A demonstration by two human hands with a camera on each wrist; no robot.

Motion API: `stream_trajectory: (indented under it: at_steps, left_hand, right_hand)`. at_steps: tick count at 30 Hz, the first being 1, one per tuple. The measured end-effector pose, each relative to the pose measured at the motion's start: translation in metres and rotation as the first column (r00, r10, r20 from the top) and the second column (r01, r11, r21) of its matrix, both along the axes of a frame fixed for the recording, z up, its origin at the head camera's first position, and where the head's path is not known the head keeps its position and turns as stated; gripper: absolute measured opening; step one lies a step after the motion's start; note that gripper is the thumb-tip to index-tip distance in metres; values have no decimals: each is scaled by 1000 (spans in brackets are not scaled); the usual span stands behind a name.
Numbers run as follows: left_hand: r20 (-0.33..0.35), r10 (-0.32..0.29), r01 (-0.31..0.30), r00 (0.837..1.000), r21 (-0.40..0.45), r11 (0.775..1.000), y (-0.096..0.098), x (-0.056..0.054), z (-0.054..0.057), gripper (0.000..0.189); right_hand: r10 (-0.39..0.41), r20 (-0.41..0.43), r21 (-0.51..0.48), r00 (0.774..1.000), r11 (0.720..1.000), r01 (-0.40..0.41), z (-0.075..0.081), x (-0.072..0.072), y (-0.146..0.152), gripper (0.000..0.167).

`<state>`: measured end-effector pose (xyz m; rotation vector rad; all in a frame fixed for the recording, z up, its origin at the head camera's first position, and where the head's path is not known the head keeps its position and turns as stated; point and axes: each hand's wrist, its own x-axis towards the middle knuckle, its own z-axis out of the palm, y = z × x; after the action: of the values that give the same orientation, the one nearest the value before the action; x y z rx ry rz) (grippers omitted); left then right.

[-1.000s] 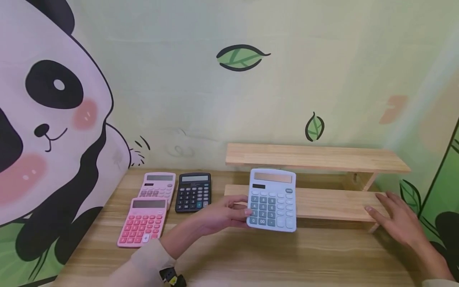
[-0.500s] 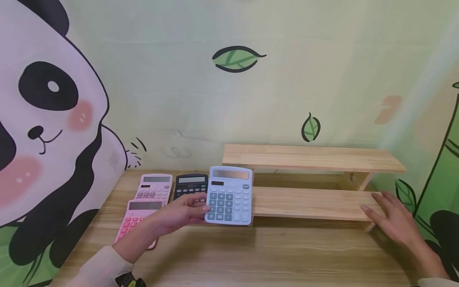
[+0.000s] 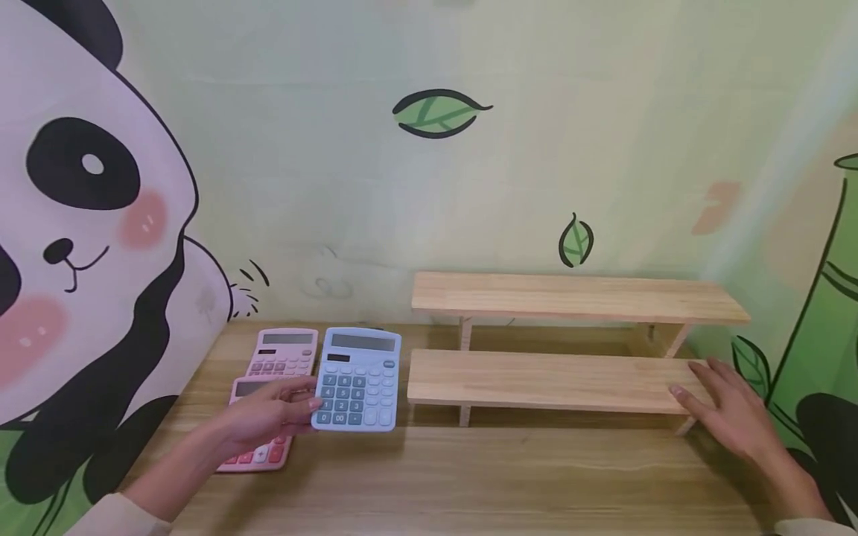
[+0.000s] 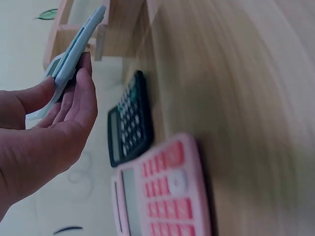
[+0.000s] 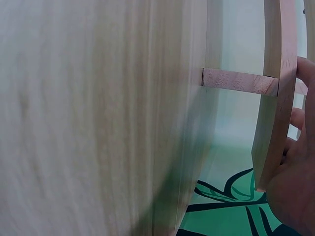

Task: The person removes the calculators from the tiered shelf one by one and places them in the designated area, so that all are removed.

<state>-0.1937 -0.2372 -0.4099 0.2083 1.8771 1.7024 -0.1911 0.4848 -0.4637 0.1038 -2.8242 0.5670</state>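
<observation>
My left hand [image 3: 268, 413] pinches a light blue calculator [image 3: 365, 372] by its lower left edge, thumb in front and fingers behind. It is held up off the table with its keys toward the head camera. Behind it, the black calculator [image 4: 130, 120] is almost wholly hidden in the head view but plain in the left wrist view. Two pink calculators, a paler one [image 3: 288, 339] and a brighter one [image 3: 258, 458], lie beyond and under my left forearm. At the other side, my right hand [image 3: 733, 413] rests on the right end of the lower shelf board [image 3: 536, 380].
The wooden two-tier shelf stands at the back right, its upper board [image 3: 576, 296] set behind and above the lower one. Wood-grain table [image 3: 523, 476] stretches in front of it. A wall cloth [image 3: 302, 164] with a panda and leaves hangs close behind.
My left hand has carried the light blue calculator leftward, from in front of the shelf to in front of the black calculator. My right hand stays at the shelf's right end.
</observation>
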Motion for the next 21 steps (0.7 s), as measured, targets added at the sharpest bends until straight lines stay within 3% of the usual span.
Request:
stream_trajectory:
  at_steps: [8, 17, 21]
  left_hand:
    - [53, 40, -37, 998, -52, 998, -21, 7, -14, 70]
    - [77, 81, -72, 994, -115, 991, -22, 9, -38, 65]
    - [115, 97, -87, 989, -88, 992, -20, 11, -45, 65]
  right_hand:
    - [-14, 11, -1, 1000, 1000, 14, 1, 0, 1, 75]
    - [-12, 14, -11, 1000, 1000, 12, 2, 1, 0, 76]
    - [-8, 17, -15, 1000, 1000, 8, 2, 1, 0, 76]
